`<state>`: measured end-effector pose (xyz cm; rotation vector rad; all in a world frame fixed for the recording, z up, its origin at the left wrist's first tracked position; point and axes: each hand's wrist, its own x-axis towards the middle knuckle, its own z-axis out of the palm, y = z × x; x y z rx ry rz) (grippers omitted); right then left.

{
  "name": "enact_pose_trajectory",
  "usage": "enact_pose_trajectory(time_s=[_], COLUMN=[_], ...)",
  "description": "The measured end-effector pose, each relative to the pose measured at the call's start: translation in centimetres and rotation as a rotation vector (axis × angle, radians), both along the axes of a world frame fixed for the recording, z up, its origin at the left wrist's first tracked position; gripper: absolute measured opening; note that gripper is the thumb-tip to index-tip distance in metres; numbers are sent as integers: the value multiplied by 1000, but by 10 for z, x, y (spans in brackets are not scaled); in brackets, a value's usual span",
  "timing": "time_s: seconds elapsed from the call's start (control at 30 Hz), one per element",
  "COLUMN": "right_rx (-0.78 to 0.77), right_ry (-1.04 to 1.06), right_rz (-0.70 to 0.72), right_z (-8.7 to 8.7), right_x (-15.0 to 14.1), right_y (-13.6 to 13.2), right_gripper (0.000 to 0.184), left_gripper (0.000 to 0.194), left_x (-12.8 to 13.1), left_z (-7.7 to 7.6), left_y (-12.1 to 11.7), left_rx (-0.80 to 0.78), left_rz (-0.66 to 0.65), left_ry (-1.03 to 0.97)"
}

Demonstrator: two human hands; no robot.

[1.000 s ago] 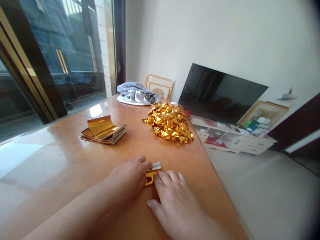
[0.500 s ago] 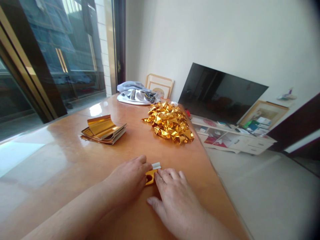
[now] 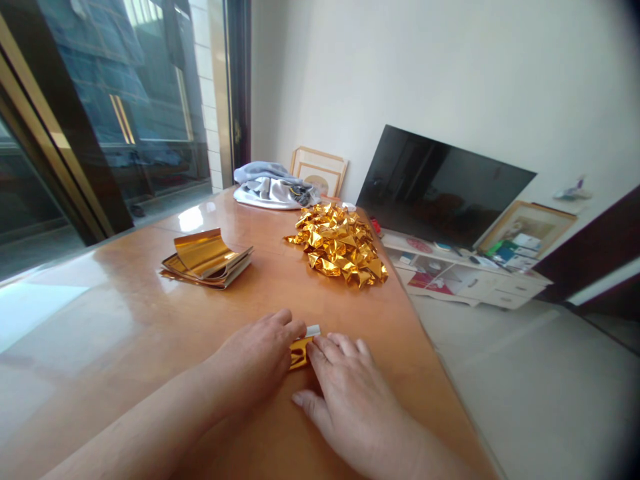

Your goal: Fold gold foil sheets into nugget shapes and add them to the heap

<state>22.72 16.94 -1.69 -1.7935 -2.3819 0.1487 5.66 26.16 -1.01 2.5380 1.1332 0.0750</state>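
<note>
A small folded sheet of gold foil paper (image 3: 299,355), with a pale strip along its far edge, lies flat on the wooden table (image 3: 240,313). At its left end, my left hand (image 3: 261,350) has its fingers curled together on the sheet; its thumb and lower fingertips are hidden. My right hand (image 3: 347,383) lies flat with fingers stretched, the fingertips resting on the sheet's right end and the thumb spread apart on the near side. A stack of gold foil sheets (image 3: 206,260) sits farther left. Beyond my right hand is a heap of folded gold foil pieces (image 3: 340,247).
Bundled grey-blue cloth (image 3: 273,185) lies at the table's far end, by leaning picture frames (image 3: 320,170). The table's right edge drops to a tiled floor (image 3: 480,360). A television (image 3: 445,183) and a low white cabinet (image 3: 465,277) stand beyond.
Both hands stay almost in place on the folded sheet, with only slight shifts of the right fingertips. Reflections on the gold surface vary a little. The stack and the heap are unchanged.
</note>
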Motion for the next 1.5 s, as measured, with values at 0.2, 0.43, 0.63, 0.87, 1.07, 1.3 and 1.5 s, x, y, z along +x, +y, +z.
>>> enact_pose_trajectory(time_s=[0.2, 0.43, 0.63, 0.87, 1.07, 1.3, 1.5], right_rx=[9, -4, -34, -46, -57, -49, -45], right_ry=[-45, -7, -10, -37, -35, -65, -84], right_rz=[10, -6, -19, -27, -34, -26, -21], right_z=[-7, 4, 7, 2, 1, 4, 2], right_x=[2, -2, -4, -2, -1, -2, -2], right_y=[-3, -4, -4, -4, -3, -3, -3], right_gripper=[60, 39, 36, 50, 53, 49, 50], left_gripper=[22, 25, 26, 25, 28, 19, 11], left_x=[-2, -1, 0, -1, -2, -9, -20], left_z=[-4, 2, 11, 14, 14, 9, 7], left_y=[0, -1, -3, -2, -2, 1, 6], left_rx=[21, -10, -42, -59, -62, 0, 39], left_rz=[-18, -18, -13, -16, -16, -38, 61], left_ry=[-8, 1, 9, 15, 7, -23, -7])
